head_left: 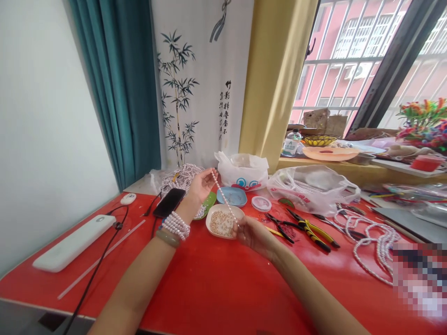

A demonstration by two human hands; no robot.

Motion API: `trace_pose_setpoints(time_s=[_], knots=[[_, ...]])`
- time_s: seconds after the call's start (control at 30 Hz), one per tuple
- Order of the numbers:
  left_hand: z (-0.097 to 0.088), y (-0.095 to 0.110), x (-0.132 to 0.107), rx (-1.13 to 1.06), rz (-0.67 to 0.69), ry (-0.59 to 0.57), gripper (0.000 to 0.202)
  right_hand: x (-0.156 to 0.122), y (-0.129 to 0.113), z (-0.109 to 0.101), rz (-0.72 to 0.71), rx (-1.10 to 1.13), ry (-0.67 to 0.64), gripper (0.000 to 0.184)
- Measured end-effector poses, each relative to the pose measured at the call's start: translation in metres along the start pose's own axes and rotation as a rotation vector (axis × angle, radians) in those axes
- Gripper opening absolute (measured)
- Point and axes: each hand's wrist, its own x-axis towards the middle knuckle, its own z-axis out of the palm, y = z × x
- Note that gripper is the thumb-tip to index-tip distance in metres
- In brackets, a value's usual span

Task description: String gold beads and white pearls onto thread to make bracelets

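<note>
A strand of small pale beads (225,199) runs taut and slanting between my two hands. My left hand (202,187) is raised and pinches its upper end; beaded bracelets and a bangle circle that wrist. Lower and to the right, my right hand (252,236) pinches the other end. Just under the strand is a cream dish (209,229) with loose gold-coloured beads (221,223) in it. Behind that stands a blue dish (232,195) holding a few small pieces. A green dish (210,201) of pale beads lies partly hidden by my left hand.
Pliers with yellow-black handles (316,235) and dark pliers (281,229) lie right of my right hand, before coiled bead strands (372,242). A phone (169,203), a white power bank (75,243) and a cable are on the left. Plastic bags (310,188) line the back of the red table (209,288).
</note>
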Motion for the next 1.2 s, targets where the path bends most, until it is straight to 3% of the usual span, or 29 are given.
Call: trace_pose_setpoints(time_s=[0.17,0.43,0.9,1.2], knots=[[-0.003,0.006,0.003,0.044,-0.020,-0.013,0.011,-0.001,-0.001,0.000,0.008,-0.050,0.008,0.021],[-0.002,0.003,0.004,0.083,0.056,-0.077,0.014,0.003,0.000,-0.005,-0.004,-0.071,0.044,0.023],[0.022,0.004,-0.017,0.032,0.153,-0.092,0.027,-0.004,-0.011,-0.001,-0.088,-0.069,0.041,0.023],[0.009,0.004,-0.005,0.023,0.119,-0.016,0.030,-0.003,-0.009,0.003,-0.224,-0.069,0.079,0.024]])
